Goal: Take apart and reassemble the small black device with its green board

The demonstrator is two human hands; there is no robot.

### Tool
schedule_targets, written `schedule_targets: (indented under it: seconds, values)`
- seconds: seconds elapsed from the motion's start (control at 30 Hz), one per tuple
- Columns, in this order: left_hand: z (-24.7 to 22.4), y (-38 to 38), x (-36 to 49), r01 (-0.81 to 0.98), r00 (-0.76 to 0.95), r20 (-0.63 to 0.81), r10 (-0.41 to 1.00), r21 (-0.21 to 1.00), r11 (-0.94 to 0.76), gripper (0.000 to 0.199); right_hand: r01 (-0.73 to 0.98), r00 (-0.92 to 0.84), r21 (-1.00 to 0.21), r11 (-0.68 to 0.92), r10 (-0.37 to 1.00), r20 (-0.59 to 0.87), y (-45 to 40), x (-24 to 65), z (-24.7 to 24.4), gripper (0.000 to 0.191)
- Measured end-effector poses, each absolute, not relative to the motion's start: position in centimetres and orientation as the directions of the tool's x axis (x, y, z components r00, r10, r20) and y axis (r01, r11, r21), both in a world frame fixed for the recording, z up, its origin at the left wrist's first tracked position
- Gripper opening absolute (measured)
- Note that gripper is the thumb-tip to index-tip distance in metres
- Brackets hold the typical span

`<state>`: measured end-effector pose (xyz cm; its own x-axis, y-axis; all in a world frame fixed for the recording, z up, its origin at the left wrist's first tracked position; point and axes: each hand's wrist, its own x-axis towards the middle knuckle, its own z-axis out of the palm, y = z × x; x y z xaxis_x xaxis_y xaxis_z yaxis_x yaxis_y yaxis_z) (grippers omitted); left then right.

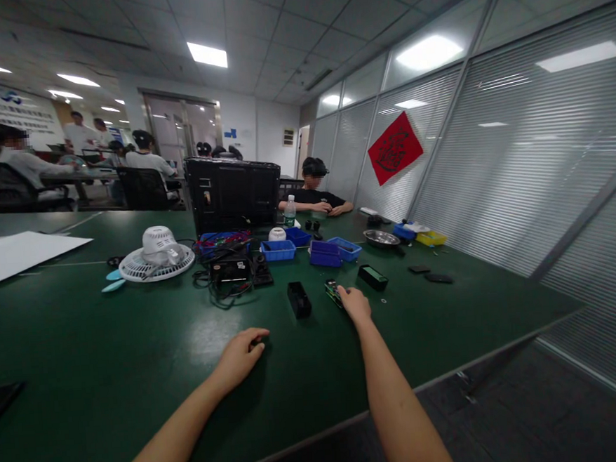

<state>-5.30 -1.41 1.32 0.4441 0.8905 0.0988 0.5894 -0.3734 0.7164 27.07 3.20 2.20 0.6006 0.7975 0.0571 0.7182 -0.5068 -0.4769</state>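
Note:
My right hand point(356, 305) has its fingers closed on the edge of a green circuit board point(333, 292), low over the green table. Part of the board is hidden under the fingers. With thumb and index finger apart, my left hand point(240, 355) rests on the tabletop and holds nothing. Between the hands and a little farther off stands an open black box point(299, 300). A second black case point(373, 277), with green inside, lies just beyond my right hand to the right. A small pale ring point(383, 301) lies near it.
Blue bins point(278, 250), a steel bowl point(381, 238) and a yellow bin point(431, 238) line the back. Tangled cables surround a black power unit point(229, 272). White fan parts point(157, 259) lie left, before a large black panel point(234, 194). A person point(316, 195) sits opposite.

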Motion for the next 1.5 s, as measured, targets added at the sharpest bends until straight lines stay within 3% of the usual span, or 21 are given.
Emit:
schedule_targets:
  seconds: [0.13,0.27,0.37,0.47,0.57,0.73,0.87,1.1,1.2,1.37,1.5]
  values:
    - [1.4,-1.5,-5.3,0.59,0.441,0.102,0.892,0.716,-0.374,0.034,0.845,0.514,-0.257,-0.469,0.845,0.147,2.9,23.6,1.9,0.043]
    - [1.2,-1.4,-5.3,0.582,0.445,0.111,0.889,0.719,-0.381,0.035,0.923,0.384,-0.157,-0.352,0.872,0.302,2.4,22.3,1.8,0.044]
    - [0.9,-1.3,-5.3,0.576,0.45,0.113,0.886,0.722,-0.384,0.035,0.908,0.408,-0.229,-0.35,0.862,0.301,2.2,23.1,2.3,0.056]
    - [0.6,-1.1,-5.4,0.569,0.459,0.118,0.881,0.722,-0.393,0.034,0.843,0.504,-0.319,-0.433,0.842,0.192,2.2,24.1,2.8,0.063]
    - [0.5,-1.0,-5.4,0.567,0.459,0.122,0.88,0.722,-0.396,0.034,0.861,0.47,-0.267,-0.432,0.877,0.099,2.4,24.0,2.7,0.056]
    - [0.8,-1.2,-5.3,0.578,0.447,0.109,0.888,0.722,-0.38,0.035,0.895,0.441,-0.178,-0.41,0.874,0.202,2.5,22.8,2.2,0.037]
    - [0.9,-1.3,-5.3,0.579,0.446,0.103,0.889,0.725,-0.374,0.036,0.879,0.477,-0.152,-0.453,0.813,0.334,2.1,23.3,2.6,0.037]
    - [0.7,-1.2,-5.4,0.583,0.447,0.122,0.886,0.712,-0.392,0.034,0.851,0.509,-0.31,-0.424,0.811,0.289,2.0,24.1,3.2,0.038]
    - [0.7,-1.3,-5.4,0.58,0.44,0.128,0.889,0.715,-0.39,0.033,0.845,0.501,-0.348,-0.407,0.829,0.247,2.0,24.3,3.3,0.047]
    - [0.4,-1.1,-5.3,0.582,0.431,0.128,0.893,0.717,-0.384,0.032,0.868,0.454,-0.323,-0.377,0.867,0.207,1.9,24.4,3.0,0.061]
    - [0.5,-0.4,-4.2,0.609,0.362,0.059,0.93,0.74,-0.284,0.033,0.892,0.421,-0.265,-0.366,0.885,0.197,2.2,24.3,2.4,0.05]
